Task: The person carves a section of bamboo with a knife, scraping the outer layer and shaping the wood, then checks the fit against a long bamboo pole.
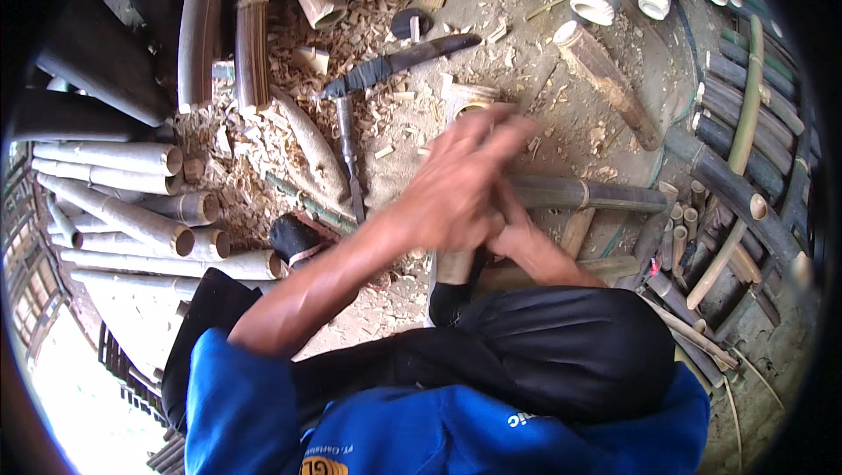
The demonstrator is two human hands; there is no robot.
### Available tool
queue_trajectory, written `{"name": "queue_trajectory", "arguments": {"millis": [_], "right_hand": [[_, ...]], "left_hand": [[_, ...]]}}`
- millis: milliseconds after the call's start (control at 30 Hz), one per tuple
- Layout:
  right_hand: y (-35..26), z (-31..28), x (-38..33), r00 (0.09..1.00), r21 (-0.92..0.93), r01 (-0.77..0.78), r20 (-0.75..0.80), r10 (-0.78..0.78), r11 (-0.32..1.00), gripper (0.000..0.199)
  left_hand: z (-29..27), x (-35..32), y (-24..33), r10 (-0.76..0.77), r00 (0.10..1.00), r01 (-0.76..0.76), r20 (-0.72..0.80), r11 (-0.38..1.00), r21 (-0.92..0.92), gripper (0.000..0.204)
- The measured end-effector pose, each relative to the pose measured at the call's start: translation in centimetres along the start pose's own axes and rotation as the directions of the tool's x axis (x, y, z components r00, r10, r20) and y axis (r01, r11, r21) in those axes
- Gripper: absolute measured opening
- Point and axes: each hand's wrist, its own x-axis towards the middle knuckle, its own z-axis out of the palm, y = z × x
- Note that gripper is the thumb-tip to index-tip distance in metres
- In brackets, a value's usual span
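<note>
My left hand (460,172) reaches across from the left, blurred, with its fingers stretched toward the upper right and nothing seen in its grasp. Below it lies my right hand (509,229), whose fingers are mostly hidden behind the left one. Under both hands a pale bamboo piece (472,93) shows its ringed, hollow end; whether either hand grips it is hidden. To the left of the hands a chisel (349,146) lies on the ground. Touching its upper end or close to it is a machete (412,58) with a dark wrapped handle.
Wood shavings (237,155) cover the ground at left. A tapered wooden club (605,80) lies at upper right. Cut bamboo tubes (123,212) are stacked at left; more bamboo poles (745,107) pile up at right. A dark bamboo length (588,194) lies just right of my hands.
</note>
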Motion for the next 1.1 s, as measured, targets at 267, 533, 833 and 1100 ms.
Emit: {"name": "queue_trajectory", "arguments": {"millis": [267, 533, 833, 1100], "right_hand": [[0.2, -1.5, 0.7, 0.941, 0.274, -0.250, 0.294, 0.167, 0.929, 0.042], [0.2, 1.5, 3.0, 0.910, 0.728, -0.398, 0.392, 0.138, 0.558, 0.041], [-6.2, -5.3, 3.1, 0.895, -0.194, -0.425, 0.055, 0.442, 0.884, 0.030], [-2.2, -3.0, 1.9, 0.928, 0.247, -0.368, 0.165, 0.335, 0.897, 0.039]], "left_hand": [[-0.8, -9.4, 0.4, -0.641, 0.754, 0.554, 0.141, 0.736, 0.389, 0.053], [-9.8, 1.2, 1.9, -0.569, 0.778, 0.208, 0.267, 0.634, 0.745, 0.005], [8.6, -6.4, -1.8, -0.774, 0.614, 0.783, 0.155, 0.623, 0.009, 0.046], [-0.3, -4.8, -0.9, -0.649, 0.732, 0.420, 0.207, 0.669, 0.614, 0.033]]}}
